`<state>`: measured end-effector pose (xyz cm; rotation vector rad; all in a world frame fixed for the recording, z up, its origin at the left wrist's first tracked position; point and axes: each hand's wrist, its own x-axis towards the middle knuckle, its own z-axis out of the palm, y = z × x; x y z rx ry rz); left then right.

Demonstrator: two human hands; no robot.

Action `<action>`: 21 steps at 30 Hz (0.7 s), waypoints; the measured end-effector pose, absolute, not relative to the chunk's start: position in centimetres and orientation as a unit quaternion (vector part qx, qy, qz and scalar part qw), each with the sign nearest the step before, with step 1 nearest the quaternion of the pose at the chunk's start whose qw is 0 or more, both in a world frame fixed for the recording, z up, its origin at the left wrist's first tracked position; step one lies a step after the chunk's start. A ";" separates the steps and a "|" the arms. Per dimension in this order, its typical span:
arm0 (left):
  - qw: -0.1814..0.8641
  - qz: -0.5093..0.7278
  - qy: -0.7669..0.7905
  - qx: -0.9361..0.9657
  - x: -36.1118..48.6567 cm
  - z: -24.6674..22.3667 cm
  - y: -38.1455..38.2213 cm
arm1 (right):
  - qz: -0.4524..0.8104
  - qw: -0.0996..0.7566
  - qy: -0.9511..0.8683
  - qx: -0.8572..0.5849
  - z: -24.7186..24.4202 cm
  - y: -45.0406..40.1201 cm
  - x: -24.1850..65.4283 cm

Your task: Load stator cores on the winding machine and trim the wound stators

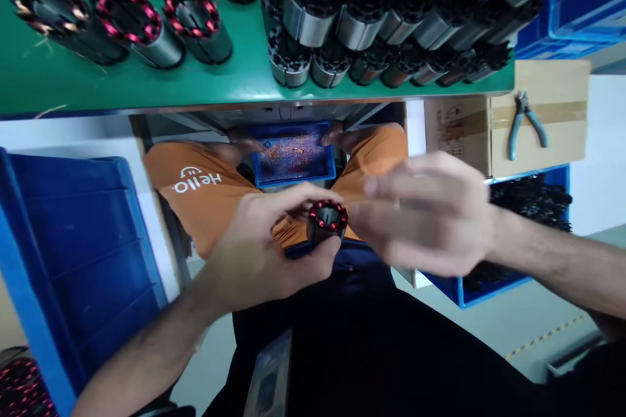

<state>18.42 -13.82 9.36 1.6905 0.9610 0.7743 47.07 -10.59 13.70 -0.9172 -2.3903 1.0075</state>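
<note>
Above my lap, my left hand [274, 247] grips a motor stator [327, 221] between thumb and fingers. The stator is a short dark cylinder with red copper wire wound around its top ring, and its open end faces up toward me. My right hand [425, 215] is just to the right of the stator, smeared by motion. Its fingertips are close to the stator's rim, and whether they pinch anything does not show. On the green table ahead stand finished-looking wound stators, two with red wire [130, 16] and others with copper-coloured wire [51, 6].
Stacked bare stators [313, 19] crowd the right part of the green table [229, 88]. Diagonal cutters [525, 120] lie on a cardboard box [562, 88]. Below it sits a blue bin of black parts [531, 208]. A blue crate [92, 241] stands left; a scrap tray [296, 153] lies between the feet.
</note>
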 end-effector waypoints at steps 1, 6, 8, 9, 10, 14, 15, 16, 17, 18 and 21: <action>0.539 0.304 0.376 0.690 18.2 9.7 -13.6 | 0.344 0.211 -0.864 -0.301 13.9 -10.1 47.5; 0.361 0.381 0.378 0.762 17.9 9.8 -13.7 | 0.593 0.199 -0.695 -0.354 13.8 -9.0 48.1; 0.292 0.408 0.356 0.788 18.1 9.7 -13.8 | 0.739 0.120 -0.543 -0.380 13.2 -9.2 47.6; 0.262 0.416 0.346 0.799 18.1 9.7 -13.9 | 0.786 0.090 -0.477 -0.383 13.0 -9.4 47.3; 0.238 0.421 0.340 0.806 18.1 9.7 -13.9 | 0.818 0.064 -0.426 -0.381 12.8 -9.6 47.0; 0.229 0.395 0.349 0.819 18.0 9.7 -13.9 | 0.773 0.067 -0.491 -0.396 13.0 -10.2 46.1; 0.247 0.375 0.359 0.818 17.9 9.7 -13.9 | 0.722 0.077 -0.557 -0.404 13.5 -10.3 46.0; 0.277 0.351 0.367 0.816 17.9 9.7 -13.9 | 0.669 0.083 -0.613 -0.411 14.0 -10.2 46.0; 0.315 0.331 0.374 0.807 18.0 9.7 -13.8 | 0.622 0.085 -0.658 -0.416 14.7 -10.1 46.1; 0.353 0.319 0.378 0.794 18.0 9.7 -13.8 | 0.585 0.090 -0.688 -0.420 15.3 -9.9 46.3; 0.378 0.340 0.380 0.773 18.2 9.8 -13.7 | 0.547 0.138 -0.698 -0.441 16.8 -8.8 47.1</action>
